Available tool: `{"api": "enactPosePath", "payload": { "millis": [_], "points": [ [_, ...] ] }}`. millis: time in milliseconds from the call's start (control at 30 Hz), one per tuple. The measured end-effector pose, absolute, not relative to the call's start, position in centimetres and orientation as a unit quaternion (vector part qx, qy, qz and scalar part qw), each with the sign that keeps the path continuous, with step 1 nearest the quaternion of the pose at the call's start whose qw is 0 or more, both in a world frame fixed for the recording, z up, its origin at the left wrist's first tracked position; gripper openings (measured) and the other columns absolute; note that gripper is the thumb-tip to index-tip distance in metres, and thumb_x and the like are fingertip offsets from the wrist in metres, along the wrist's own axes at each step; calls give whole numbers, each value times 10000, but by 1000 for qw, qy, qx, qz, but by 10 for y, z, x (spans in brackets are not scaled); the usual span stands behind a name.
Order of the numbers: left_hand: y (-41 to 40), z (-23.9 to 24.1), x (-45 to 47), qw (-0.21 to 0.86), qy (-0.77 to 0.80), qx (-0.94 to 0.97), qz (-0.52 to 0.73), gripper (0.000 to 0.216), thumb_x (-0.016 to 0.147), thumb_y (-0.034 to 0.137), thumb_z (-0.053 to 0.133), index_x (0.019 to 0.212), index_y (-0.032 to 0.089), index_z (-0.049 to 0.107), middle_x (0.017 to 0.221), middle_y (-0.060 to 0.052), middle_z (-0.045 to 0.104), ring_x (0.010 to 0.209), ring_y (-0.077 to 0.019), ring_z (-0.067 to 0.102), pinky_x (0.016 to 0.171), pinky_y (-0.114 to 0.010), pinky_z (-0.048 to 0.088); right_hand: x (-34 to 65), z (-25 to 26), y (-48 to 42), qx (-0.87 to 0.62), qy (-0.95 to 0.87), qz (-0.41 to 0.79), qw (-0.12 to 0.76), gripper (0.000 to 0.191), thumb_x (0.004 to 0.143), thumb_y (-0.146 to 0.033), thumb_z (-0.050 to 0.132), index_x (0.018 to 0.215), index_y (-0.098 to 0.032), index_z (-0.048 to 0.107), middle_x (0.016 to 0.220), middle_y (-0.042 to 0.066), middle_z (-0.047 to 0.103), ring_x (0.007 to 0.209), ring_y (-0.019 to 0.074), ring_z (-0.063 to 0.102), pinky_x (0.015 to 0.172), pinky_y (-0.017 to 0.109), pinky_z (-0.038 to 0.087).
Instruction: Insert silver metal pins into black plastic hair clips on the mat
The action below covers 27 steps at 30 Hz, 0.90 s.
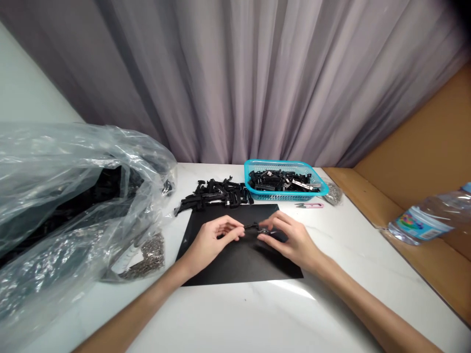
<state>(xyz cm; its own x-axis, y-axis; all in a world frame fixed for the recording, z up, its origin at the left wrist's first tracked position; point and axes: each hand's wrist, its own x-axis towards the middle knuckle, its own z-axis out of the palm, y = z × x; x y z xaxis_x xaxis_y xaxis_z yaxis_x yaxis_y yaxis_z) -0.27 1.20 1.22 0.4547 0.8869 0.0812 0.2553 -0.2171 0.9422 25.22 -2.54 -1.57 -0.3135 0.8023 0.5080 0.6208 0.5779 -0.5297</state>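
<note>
Centrally, white table (243, 316) bore black mat (235, 268). Above mat, left hand (217, 239) pinched small black part (251, 226) at one end; right hand (290, 238) pinched metal piece (264, 231) near other end. Beyond sat black-part pile (220, 189), blue basket (279, 194), then curtain (235, 83).

The black parts (222, 188) look plastic, the mat (235, 267) matt, the tabletop (239, 318) smooth and glossy, the curtain (235, 88) cloth.

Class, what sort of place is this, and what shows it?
Likely a small-parts handwork station: a blue basket of black parts, a black mat and pink thread snips on a white table.
</note>
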Motion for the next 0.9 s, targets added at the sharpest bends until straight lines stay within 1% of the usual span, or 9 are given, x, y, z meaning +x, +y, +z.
{"api": "enactPosePath", "payload": {
  "millis": [100,233,433,533,633,700,767,833,900],
  "points": [
    [17,16,-5,487,396,699,343,294,922,467,682,997,183,677,922,-55,756,843,-193,721,778,-323,570,270,-7,-29,-437,-853,97,269,258,1039,-383,578,1192,-261,746,1092,75,638,671,139,628,678,325,567],
    [17,15,-3,496,398,697,332,312,962,484,627,947,172,627,855,-46,729,802,-179,697,710,-289,525,280,-1,-32,-438,-873,52,207,276,1031,-350,590,1250,-291,748,1230,93,570,629,113,584,646,337,559],
    [10,12,0,504,397,704,303,331,1004,472,559,1146,189,653,799,-14,678,786,-160,653,707,-272,484,287,8,-34,-425,-894,38,135,328,1056,-350,530,1334,-346,705,1255,95,568,679,138,618,715,382,590],
    [7,16,2,504,408,704,291,339,980,473,583,1111,182,698,736,-3,644,737,-156,626,681,-273,475,286,11,-37,-413,-902,47,117,379,1055,-331,525,1416,-323,640,1260,113,572,795,190,675,745,397,604],
    [5,19,4,514,418,691,288,338,935,481,642,1015,162,719,757,-13,681,648,-128,570,676,-283,482,280,9,-39,-410,-901,56,132,415,1038,-327,561,1445,-259,603,1261,136,577,886,229,692,756,395,607],
    [5,19,5,530,420,678,289,321,897,469,701,951,153,711,791,-21,707,645,-118,572,693,-286,494,276,6,-37,-420,-892,54,158,330,1044,-303,552,1350,-231,654,1235,130,596,805,194,675,723,368,594],
    [5,18,6,547,421,665,285,293,864,435,753,903,152,690,810,-22,722,668,-118,596,710,-281,504,274,3,-35,-430,-882,45,188,216,1058,-262,520,1170,-207,696,1171,111,627,749,167,647,687,333,568],
    [5,17,6,566,423,650,280,278,857,410,769,860,157,654,829,-27,738,690,-120,623,726,-280,513,273,1,-32,-431,-876,45,212,180,1064,-220,489,1028,-195,664,1081,89,651,765,167,642,679,310,543],
    [5,16,6,583,425,633,281,289,863,397,765,809,163,605,869,-41,755,709,-123,649,743,-283,525,274,2,-31,-429,-872,53,228,158,1061,-186,470,990,-200,611,1003,66,658,795,172,643,684,298,523]
  ]
}}
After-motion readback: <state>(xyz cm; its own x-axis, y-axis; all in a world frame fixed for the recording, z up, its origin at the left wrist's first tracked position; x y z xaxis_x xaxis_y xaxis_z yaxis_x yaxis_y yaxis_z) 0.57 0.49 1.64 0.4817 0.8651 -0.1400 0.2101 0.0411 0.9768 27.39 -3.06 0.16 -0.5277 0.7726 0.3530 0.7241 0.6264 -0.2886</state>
